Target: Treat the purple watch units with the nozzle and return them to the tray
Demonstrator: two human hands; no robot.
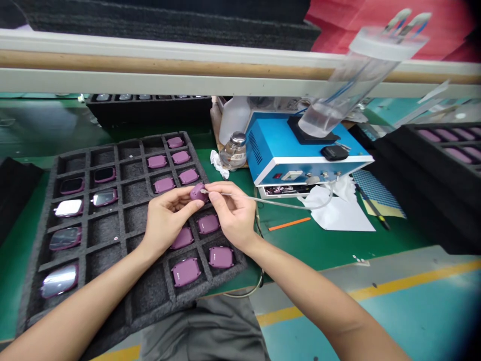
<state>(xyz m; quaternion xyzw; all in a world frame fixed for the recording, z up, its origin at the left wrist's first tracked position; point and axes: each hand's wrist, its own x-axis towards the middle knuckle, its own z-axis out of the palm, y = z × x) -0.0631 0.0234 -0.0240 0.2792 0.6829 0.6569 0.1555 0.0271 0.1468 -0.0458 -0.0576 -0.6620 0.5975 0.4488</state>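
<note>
Over the right part of a dark foam tray [121, 200], my left hand [163, 215] pinches a purple watch case [196, 193] between thumb and fingers. My right hand [237, 214] grips a thin dispensing needle, its tip at or very near the case; I cannot tell whether it touches. From that hand a clear tube [276, 202] runs right toward the blue machine. More purple watch cases [186, 272] lie in the tray's right-hand compartments. Watches with glossy screens [60, 281] sit in the left columns. Several middle compartments hold nothing.
A blue dispensing machine [272, 145] with a clear cylinder [330, 108] stands behind on the right, beside a glass bottle [233, 154]. An orange stick [289, 224] and white paper [343, 215] lie nearby. Black foam trays [417, 185] stand far right. A shelf [169, 77] crosses above.
</note>
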